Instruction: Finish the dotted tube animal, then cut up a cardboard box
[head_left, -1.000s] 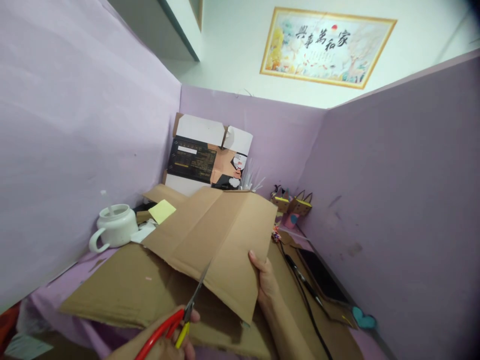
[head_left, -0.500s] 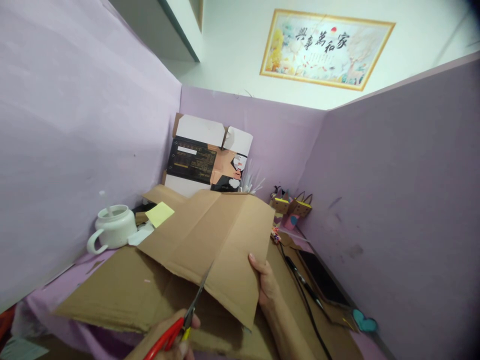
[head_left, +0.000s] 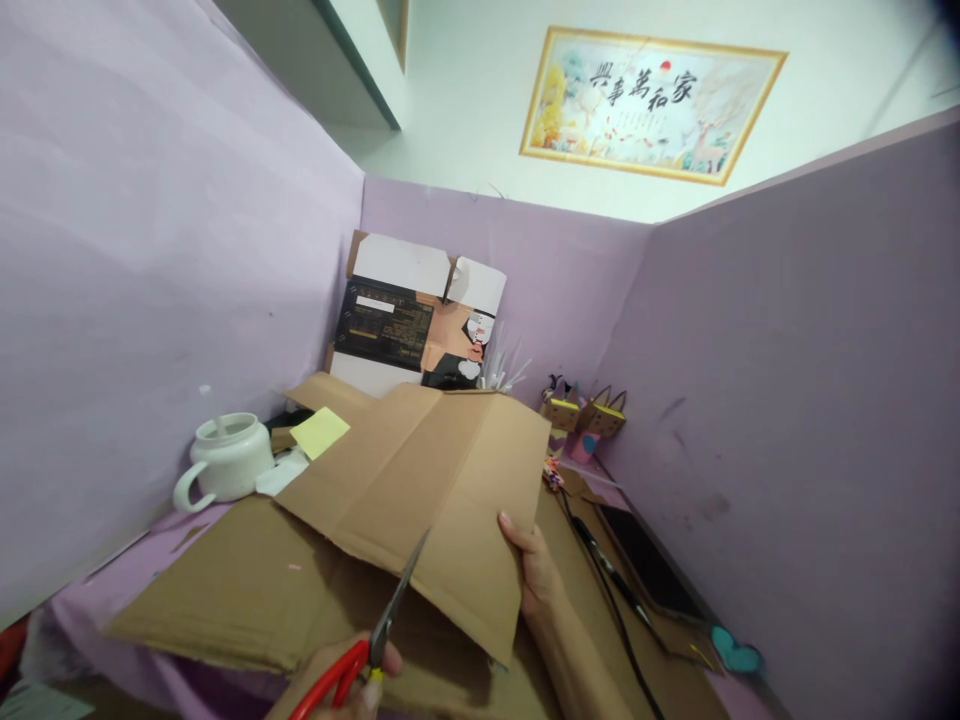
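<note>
My left hand [head_left: 341, 690], at the bottom edge, is closed round the red handles of a pair of scissors [head_left: 390, 620]. The blades point up and right, and their tip meets the near edge of a creased brown cardboard sheet [head_left: 427, 480]. My right hand [head_left: 529, 570] grips that sheet at its right side, thumb on top and fingers hidden beneath, holding it raised. A larger cardboard sheet [head_left: 232, 590] lies flat under it.
Purple partition walls close in the desk on three sides. A white mug [head_left: 221, 465] and a yellow sticky note [head_left: 320, 432] sit at the left. A printed box [head_left: 409, 325] leans at the back. A dark phone [head_left: 649, 565], a black cable [head_left: 611, 580] and small paper bags [head_left: 585, 415] are at the right.
The scissor handles have drawn closer together and dropped slightly toward the bottom edge. The raised cardboard and my right hand have hardly moved.
</note>
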